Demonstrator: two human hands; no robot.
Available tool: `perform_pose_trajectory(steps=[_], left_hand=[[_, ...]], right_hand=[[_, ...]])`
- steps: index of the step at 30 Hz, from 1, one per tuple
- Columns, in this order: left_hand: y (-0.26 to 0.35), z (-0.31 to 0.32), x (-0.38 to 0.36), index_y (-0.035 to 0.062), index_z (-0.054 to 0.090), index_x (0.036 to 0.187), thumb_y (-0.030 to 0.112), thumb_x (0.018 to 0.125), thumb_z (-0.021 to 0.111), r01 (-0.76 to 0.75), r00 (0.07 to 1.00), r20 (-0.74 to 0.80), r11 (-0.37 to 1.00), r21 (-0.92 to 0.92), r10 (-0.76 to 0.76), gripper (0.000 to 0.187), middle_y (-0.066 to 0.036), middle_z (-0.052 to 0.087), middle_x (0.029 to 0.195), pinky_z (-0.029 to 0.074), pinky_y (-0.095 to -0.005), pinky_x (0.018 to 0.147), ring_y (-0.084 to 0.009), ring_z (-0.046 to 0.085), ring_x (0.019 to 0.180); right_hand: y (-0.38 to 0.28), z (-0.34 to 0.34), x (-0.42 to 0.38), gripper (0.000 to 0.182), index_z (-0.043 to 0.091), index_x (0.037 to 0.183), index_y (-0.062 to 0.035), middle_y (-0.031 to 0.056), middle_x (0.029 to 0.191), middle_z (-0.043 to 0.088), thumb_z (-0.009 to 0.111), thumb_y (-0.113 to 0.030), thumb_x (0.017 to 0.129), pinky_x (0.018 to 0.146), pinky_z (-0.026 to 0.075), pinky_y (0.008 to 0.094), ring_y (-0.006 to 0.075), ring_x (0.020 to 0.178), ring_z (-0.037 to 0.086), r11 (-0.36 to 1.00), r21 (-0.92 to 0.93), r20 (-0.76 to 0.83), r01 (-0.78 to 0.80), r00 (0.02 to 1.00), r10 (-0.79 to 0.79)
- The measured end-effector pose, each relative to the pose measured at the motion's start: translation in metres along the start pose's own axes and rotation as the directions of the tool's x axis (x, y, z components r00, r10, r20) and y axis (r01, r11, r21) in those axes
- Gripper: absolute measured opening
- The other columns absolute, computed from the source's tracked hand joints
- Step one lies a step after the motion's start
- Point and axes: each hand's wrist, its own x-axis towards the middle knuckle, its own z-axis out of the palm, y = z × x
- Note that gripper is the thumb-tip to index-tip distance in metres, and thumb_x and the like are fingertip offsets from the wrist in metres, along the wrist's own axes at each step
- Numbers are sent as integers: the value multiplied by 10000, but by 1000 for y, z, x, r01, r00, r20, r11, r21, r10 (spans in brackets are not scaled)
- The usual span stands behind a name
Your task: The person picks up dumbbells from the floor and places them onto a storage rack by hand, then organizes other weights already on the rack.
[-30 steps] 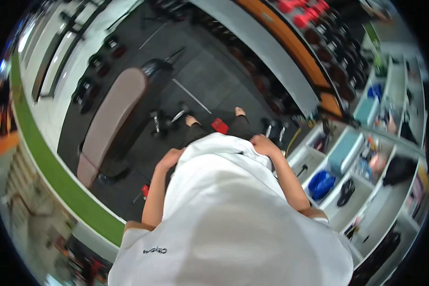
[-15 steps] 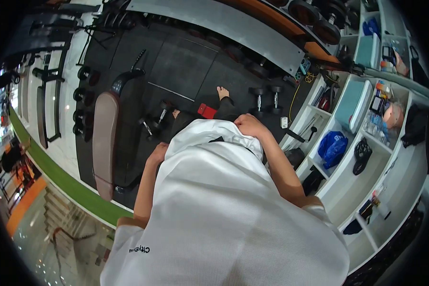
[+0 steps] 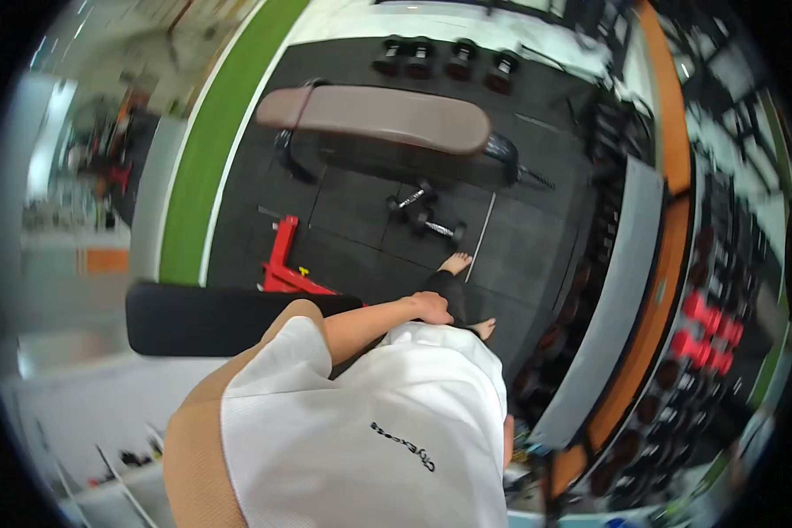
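My left hand (image 3: 431,307) is closed at the front hem of the white shirt (image 3: 370,418) I wear, its curled fingers against the cloth. Of my right hand or forearm (image 3: 508,440), only a sliver of skin shows past the shirt's right side; its fingers are hidden. Dark trousers and my bare feet (image 3: 456,262) appear below the hem. Beyond my feet, a pair of dumbbells (image 3: 438,228) lies on the black rubber floor (image 3: 352,211).
A brown padded bench (image 3: 387,114) stands ahead, with several dumbbells (image 3: 462,58) behind it. Close on my left are a black bench pad (image 3: 202,319) and a red frame (image 3: 282,255). On the right runs a grey-and-orange dumbbell rack (image 3: 620,290). Green turf (image 3: 207,167) borders the mat.
My view has swung left, bringing in the red frame and black pad; the white shelves have mostly left view. My right hand, earlier at the hem, is now mostly hidden. My left stays at the hem.
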Motion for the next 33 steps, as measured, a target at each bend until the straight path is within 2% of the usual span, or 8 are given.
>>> perform_pose_trajectory(steps=[5,12,18,20,27,29,30,33], left_hand=[[-10,-1,11,-17,605,1057,400,772,464,-111,989,-119,971,-212,87,524,-205,567,1121,415,-392,904,-316,532,1073],[-17,16,-2,14,634,1013,337,741,466,-166,962,-267,898,-408,57,455,-184,591,1087,440,-386,862,-302,554,1042],[-24,38,3,26,662,943,326,722,484,-213,922,-386,845,-490,9,413,-175,624,1003,457,-380,824,-295,588,978],[-27,45,7,-3,663,869,389,738,495,-254,899,-437,824,-506,8,446,-192,636,912,474,-405,778,-333,605,899],[-34,47,9,-4,665,839,389,745,492,-284,883,-469,810,-513,12,440,-205,635,882,480,-410,762,-348,609,872],[-38,48,22,7,671,808,378,760,487,-299,880,-474,750,-590,-23,417,-218,631,864,479,-418,767,-359,606,869],[-43,43,18,-10,651,906,372,777,502,-272,912,-409,719,-639,-19,431,-225,614,975,460,-415,827,-352,583,955],[-51,43,23,-15,647,917,369,781,503,-302,917,-400,671,-677,10,432,-233,609,982,460,-421,826,-360,579,960]], right_hand=[[-58,-91,47,260,643,827,15,205,837,638,560,-221,756,721,469,383,287,801,622,911,-393,112,123,990,-85],[-73,-130,52,264,642,822,17,206,839,637,556,-225,758,723,469,387,292,805,621,765,-628,132,143,988,-76],[-73,-157,45,268,641,818,17,207,841,636,552,-229,760,725,468,390,296,809,620,661,-741,109,117,993,-54],[-71,-165,42,270,641,817,18,207,842,636,551,-230,761,726,468,390,297,810,620,633,-766,106,110,993,-44],[-61,-194,25,274,640,813,19,208,845,635,547,-234,763,728,468,394,302,815,618,554,-829,84,78,996,-15],[-61,-204,21,276,640,811,19,209,845,635,546,-236,764,729,468,395,304,816,618,531,-845,73,68,997,-11],[-61,-207,20,276,639,811,19,209,846,635,545,-236,764,730,468,395,304,817,618,521,-851,69,63,998,-8],[-61,-215,16,279,639,809,20,209,847,635,544,-238,765,731,468,397,306,819,618,492,-869,59,51,998,2]])
